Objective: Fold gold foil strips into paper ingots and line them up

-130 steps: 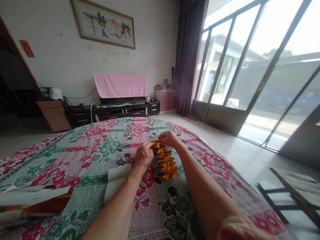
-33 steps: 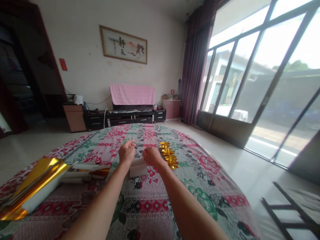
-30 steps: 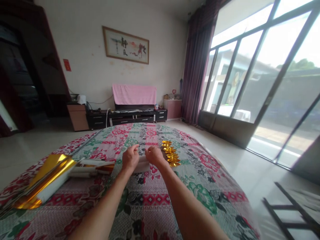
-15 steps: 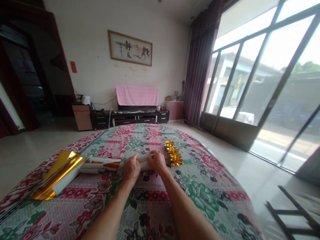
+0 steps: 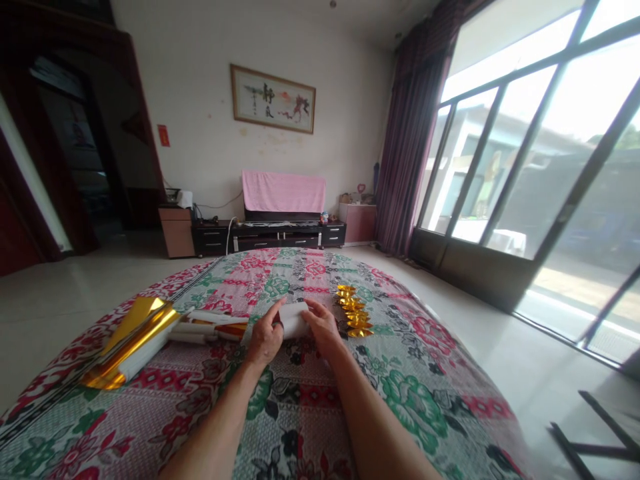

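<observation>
Between my two hands is a curled piece of white paper [image 5: 294, 320], just above the middle of the flowered tablecloth [image 5: 320, 400]. My left hand [image 5: 267, 337] is closed on its left edge, thumb on the near side. At the other edge my right hand [image 5: 323, 323] grips the paper with thumb and fingers. The underside of the paper is hidden. Right of my right hand stands a row of several folded gold paper pieces [image 5: 354, 310]. To the left lie white paper rolls [image 5: 200, 327] and larger gold foil sheets [image 5: 143, 347], partly rolled.
Beyond the round table, a pink cloth [image 5: 283, 192] hangs over a screen on a low black cabinet [image 5: 280, 235]. Glass doors [image 5: 520, 153] and a purple curtain [image 5: 407, 153] are on the right. A dark chair or stool frame [image 5: 595, 433] stands at lower right.
The white paper has turned in my hands from a narrow, folded-looking roll to a wider, smooth curved face. My fingers have moved out to its sides. The whole view has shifted slightly.
</observation>
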Demonstrator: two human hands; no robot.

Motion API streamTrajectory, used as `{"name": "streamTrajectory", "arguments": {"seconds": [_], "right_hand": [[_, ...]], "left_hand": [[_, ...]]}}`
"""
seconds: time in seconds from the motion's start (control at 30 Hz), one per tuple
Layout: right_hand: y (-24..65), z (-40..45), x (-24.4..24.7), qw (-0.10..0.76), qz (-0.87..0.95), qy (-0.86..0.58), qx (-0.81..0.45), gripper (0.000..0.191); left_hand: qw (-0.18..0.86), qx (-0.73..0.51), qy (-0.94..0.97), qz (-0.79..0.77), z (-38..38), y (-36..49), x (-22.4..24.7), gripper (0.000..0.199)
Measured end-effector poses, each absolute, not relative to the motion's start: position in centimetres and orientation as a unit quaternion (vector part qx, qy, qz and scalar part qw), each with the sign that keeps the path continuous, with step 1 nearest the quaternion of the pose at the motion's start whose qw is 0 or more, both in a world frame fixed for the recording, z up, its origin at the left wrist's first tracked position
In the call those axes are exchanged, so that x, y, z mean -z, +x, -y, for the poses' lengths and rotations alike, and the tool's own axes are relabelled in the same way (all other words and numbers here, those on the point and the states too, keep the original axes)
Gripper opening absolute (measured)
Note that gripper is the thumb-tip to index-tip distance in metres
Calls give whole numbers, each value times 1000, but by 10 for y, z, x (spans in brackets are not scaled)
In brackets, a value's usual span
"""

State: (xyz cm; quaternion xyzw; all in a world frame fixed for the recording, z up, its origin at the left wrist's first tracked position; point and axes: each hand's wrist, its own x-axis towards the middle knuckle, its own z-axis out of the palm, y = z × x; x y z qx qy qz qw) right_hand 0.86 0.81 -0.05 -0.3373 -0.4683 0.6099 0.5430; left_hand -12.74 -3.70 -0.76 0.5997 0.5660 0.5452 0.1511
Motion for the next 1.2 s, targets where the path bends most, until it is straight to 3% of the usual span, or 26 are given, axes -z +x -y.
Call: {"name": "streamTrajectory", "arguments": {"seconds": [0.3,0.53,0.7,0.93,1.2], "right_hand": [[11,-11,3,518,493,-312,-625,36],[14,-8,0,472,518,-331,-632,30],[18,0,-12,442,537,-268,-666,36],[18,7,-18,416,604,-247,-633,35],[17,-2,-10,437,568,-247,-652,41]], "left_hand": [[186,-519,623,-555,47,-124,-10,47],[310,-573,537,-536,38,-127,-1,33],[388,-642,423,-509,31,-128,4,30],[434,-665,386,-470,32,-126,-1,33],[412,-645,439,-472,38,-120,-7,63]]}}
